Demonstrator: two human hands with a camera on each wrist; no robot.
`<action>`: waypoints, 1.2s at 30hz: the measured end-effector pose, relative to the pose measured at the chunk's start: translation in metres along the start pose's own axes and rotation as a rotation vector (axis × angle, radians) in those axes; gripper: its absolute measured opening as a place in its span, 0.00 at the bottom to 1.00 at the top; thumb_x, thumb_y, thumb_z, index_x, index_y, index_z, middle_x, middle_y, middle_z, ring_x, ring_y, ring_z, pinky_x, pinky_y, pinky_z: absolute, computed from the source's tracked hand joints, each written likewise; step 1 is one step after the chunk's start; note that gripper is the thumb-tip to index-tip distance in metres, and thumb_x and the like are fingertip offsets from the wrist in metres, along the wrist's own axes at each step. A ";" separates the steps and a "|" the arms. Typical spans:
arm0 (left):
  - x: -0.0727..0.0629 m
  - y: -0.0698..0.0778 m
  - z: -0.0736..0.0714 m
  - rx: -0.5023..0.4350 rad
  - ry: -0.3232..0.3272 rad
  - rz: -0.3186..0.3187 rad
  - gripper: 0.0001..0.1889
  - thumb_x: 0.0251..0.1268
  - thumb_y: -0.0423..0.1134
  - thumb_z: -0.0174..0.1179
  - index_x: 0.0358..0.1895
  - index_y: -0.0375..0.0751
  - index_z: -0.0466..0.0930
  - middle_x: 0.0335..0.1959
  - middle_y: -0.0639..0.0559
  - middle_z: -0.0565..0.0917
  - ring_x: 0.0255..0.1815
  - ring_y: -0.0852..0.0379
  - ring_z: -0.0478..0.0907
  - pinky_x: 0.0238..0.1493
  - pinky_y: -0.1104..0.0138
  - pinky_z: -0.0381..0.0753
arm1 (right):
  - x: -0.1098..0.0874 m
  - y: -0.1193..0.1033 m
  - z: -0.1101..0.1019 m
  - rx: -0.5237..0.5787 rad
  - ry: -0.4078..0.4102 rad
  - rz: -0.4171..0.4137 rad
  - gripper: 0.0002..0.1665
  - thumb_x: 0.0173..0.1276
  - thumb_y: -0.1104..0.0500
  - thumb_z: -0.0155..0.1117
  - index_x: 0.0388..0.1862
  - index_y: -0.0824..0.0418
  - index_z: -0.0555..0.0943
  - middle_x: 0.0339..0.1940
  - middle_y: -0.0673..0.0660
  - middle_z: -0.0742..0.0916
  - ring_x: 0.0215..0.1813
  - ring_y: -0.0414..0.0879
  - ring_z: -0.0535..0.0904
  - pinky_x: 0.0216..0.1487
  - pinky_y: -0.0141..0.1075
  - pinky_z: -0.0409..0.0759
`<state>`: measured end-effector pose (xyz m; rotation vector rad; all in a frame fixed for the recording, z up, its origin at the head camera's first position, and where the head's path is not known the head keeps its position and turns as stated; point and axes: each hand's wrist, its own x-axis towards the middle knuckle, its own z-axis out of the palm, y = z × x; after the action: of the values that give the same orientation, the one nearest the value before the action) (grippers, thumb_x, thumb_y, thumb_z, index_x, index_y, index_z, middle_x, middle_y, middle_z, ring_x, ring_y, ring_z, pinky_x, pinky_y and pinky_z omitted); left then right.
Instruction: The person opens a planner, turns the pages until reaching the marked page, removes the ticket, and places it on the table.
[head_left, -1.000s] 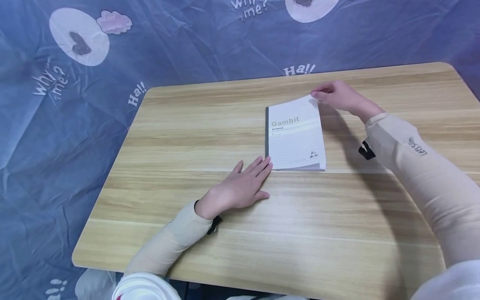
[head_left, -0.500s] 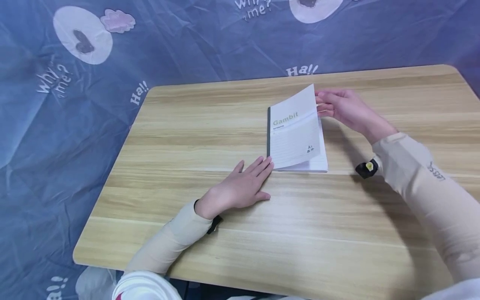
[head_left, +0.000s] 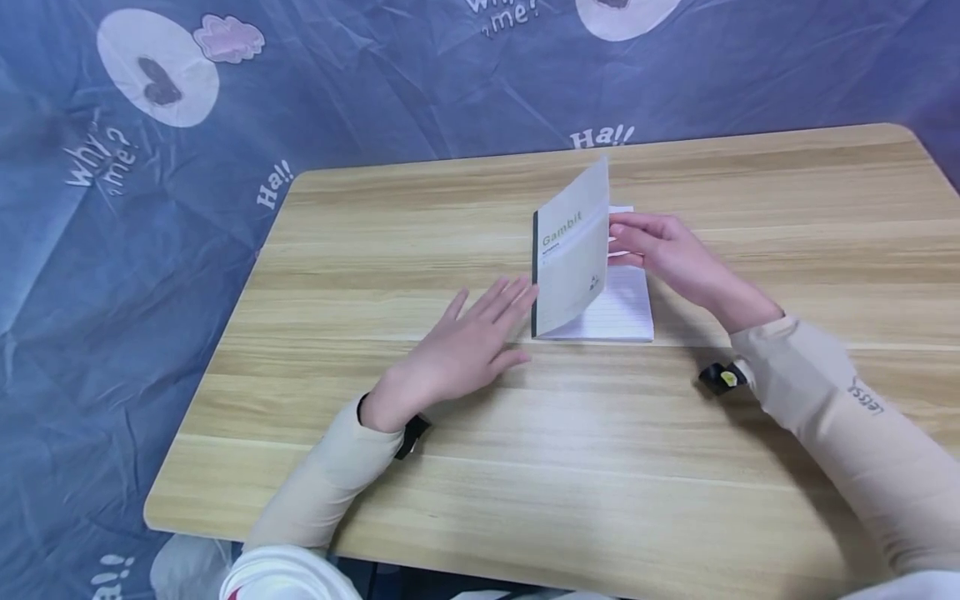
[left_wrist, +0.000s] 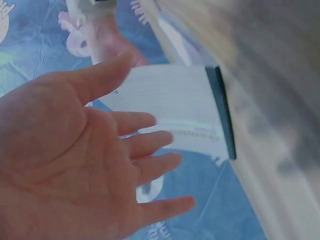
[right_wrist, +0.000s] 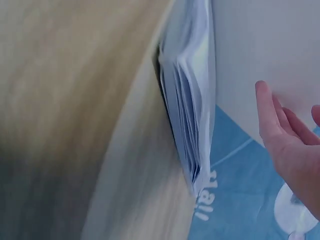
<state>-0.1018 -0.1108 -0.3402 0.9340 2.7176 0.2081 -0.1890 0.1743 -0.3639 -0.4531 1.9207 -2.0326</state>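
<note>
My left hand [head_left: 461, 346] presents straight, spread fingers just beside the spine [head_left: 535, 275]; contact cannot be determined. The Gambit notebook [head_left: 626, 308] lies on the wood-grain table [head_left: 360, 333], its front cover [head_left: 572, 267] raised steeply over lined pages. Judged risks: the notebook sliding if its spine is unsecured; the cover dropping back should my right fingers slip. My right hand [head_left: 678, 258] extends fairly straight fingers behind the cover, no pinch visible.

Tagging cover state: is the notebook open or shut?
Partly open: the notebook's front cover stands tilted up from its spine, exposing lined pages.
</note>
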 end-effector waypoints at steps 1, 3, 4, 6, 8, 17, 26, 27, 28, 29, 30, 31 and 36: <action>-0.001 0.000 -0.003 -0.005 0.047 0.009 0.40 0.76 0.58 0.44 0.80 0.50 0.34 0.80 0.57 0.33 0.79 0.57 0.29 0.74 0.45 0.35 | 0.000 0.000 0.003 -0.041 -0.004 -0.005 0.29 0.79 0.60 0.50 0.69 0.79 0.64 0.57 0.53 0.82 0.52 0.41 0.81 0.55 0.34 0.79; -0.003 0.000 -0.010 -0.006 0.156 0.030 0.40 0.76 0.59 0.42 0.80 0.52 0.33 0.80 0.59 0.32 0.79 0.58 0.29 0.74 0.46 0.34 | -0.001 0.000 0.010 -0.127 -0.036 -0.029 0.29 0.79 0.60 0.49 0.69 0.79 0.64 0.61 0.58 0.80 0.53 0.40 0.81 0.56 0.36 0.78; -0.004 0.000 -0.014 -0.005 0.214 0.040 0.40 0.76 0.60 0.41 0.80 0.52 0.32 0.80 0.59 0.31 0.79 0.58 0.28 0.74 0.47 0.34 | 0.000 0.001 0.013 -0.155 -0.053 -0.043 0.28 0.79 0.60 0.49 0.69 0.78 0.64 0.63 0.61 0.79 0.54 0.41 0.81 0.57 0.37 0.78; -0.006 0.002 -0.020 0.006 0.326 0.064 0.40 0.76 0.59 0.42 0.80 0.52 0.32 0.80 0.59 0.31 0.79 0.58 0.28 0.75 0.49 0.31 | 0.001 0.001 0.019 -0.219 -0.098 -0.077 0.26 0.79 0.61 0.48 0.69 0.76 0.66 0.67 0.66 0.76 0.58 0.45 0.80 0.58 0.37 0.77; -0.007 0.003 -0.025 0.035 0.405 0.078 0.40 0.77 0.58 0.44 0.80 0.52 0.32 0.80 0.59 0.30 0.79 0.58 0.26 0.75 0.51 0.28 | 0.002 0.003 0.025 -0.283 -0.143 -0.108 0.26 0.79 0.61 0.49 0.70 0.74 0.67 0.69 0.68 0.73 0.61 0.51 0.78 0.59 0.36 0.76; -0.008 0.006 -0.027 0.212 0.503 0.071 0.35 0.78 0.53 0.44 0.80 0.44 0.45 0.81 0.53 0.38 0.80 0.56 0.30 0.74 0.47 0.26 | 0.011 0.008 0.049 -0.624 -0.195 -0.212 0.23 0.76 0.64 0.54 0.68 0.67 0.72 0.65 0.64 0.78 0.67 0.55 0.73 0.64 0.47 0.72; -0.001 -0.004 -0.016 0.443 0.335 -0.093 0.32 0.77 0.49 0.47 0.77 0.38 0.55 0.80 0.46 0.48 0.79 0.50 0.42 0.75 0.46 0.32 | 0.017 0.012 0.067 -0.897 -0.308 -0.289 0.28 0.75 0.63 0.56 0.70 0.71 0.68 0.70 0.64 0.73 0.72 0.58 0.66 0.71 0.51 0.62; 0.000 -0.005 -0.014 0.443 0.308 -0.108 0.32 0.77 0.49 0.47 0.77 0.38 0.55 0.80 0.46 0.48 0.79 0.49 0.42 0.75 0.46 0.32 | 0.017 0.013 0.069 -0.924 -0.320 -0.286 0.28 0.75 0.62 0.56 0.70 0.71 0.67 0.71 0.64 0.72 0.72 0.58 0.65 0.71 0.51 0.61; 0.001 -0.006 -0.012 0.436 0.284 -0.121 0.32 0.77 0.49 0.48 0.77 0.38 0.55 0.80 0.45 0.48 0.79 0.49 0.42 0.75 0.46 0.32 | 0.017 0.013 0.069 -0.951 -0.331 -0.281 0.29 0.75 0.62 0.57 0.71 0.71 0.67 0.72 0.64 0.70 0.73 0.58 0.64 0.72 0.51 0.60; 0.003 -0.007 -0.010 0.432 0.262 -0.134 0.33 0.77 0.50 0.48 0.77 0.38 0.54 0.80 0.45 0.48 0.79 0.49 0.42 0.75 0.46 0.32 | 0.017 0.014 0.070 -0.975 -0.340 -0.283 0.29 0.75 0.61 0.57 0.71 0.71 0.67 0.73 0.64 0.69 0.73 0.57 0.63 0.72 0.51 0.60; 0.004 -0.007 -0.009 0.429 0.239 -0.144 0.33 0.77 0.50 0.48 0.77 0.38 0.54 0.80 0.45 0.48 0.79 0.49 0.42 0.75 0.46 0.32 | 0.017 0.014 0.071 -0.997 -0.346 -0.285 0.30 0.75 0.61 0.58 0.71 0.71 0.67 0.74 0.64 0.68 0.74 0.57 0.62 0.72 0.51 0.60; 0.006 -0.008 -0.007 0.430 0.221 -0.152 0.34 0.77 0.50 0.48 0.77 0.38 0.53 0.80 0.45 0.47 0.79 0.49 0.41 0.75 0.46 0.32 | 0.017 0.014 0.071 -1.018 -0.350 -0.290 0.30 0.74 0.60 0.58 0.71 0.72 0.67 0.74 0.64 0.68 0.74 0.57 0.62 0.72 0.51 0.60; 0.012 -0.012 0.002 0.441 0.157 -0.170 0.34 0.77 0.52 0.47 0.77 0.38 0.53 0.80 0.45 0.47 0.79 0.47 0.40 0.75 0.46 0.33 | 0.016 0.017 0.069 -1.102 -0.353 -0.325 0.31 0.72 0.61 0.61 0.69 0.75 0.67 0.73 0.67 0.68 0.74 0.59 0.61 0.71 0.51 0.61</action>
<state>-0.1173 -0.1126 -0.3470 0.8089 3.0346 -0.3813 -0.1731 0.1040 -0.3774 -1.3119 2.6546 -0.7167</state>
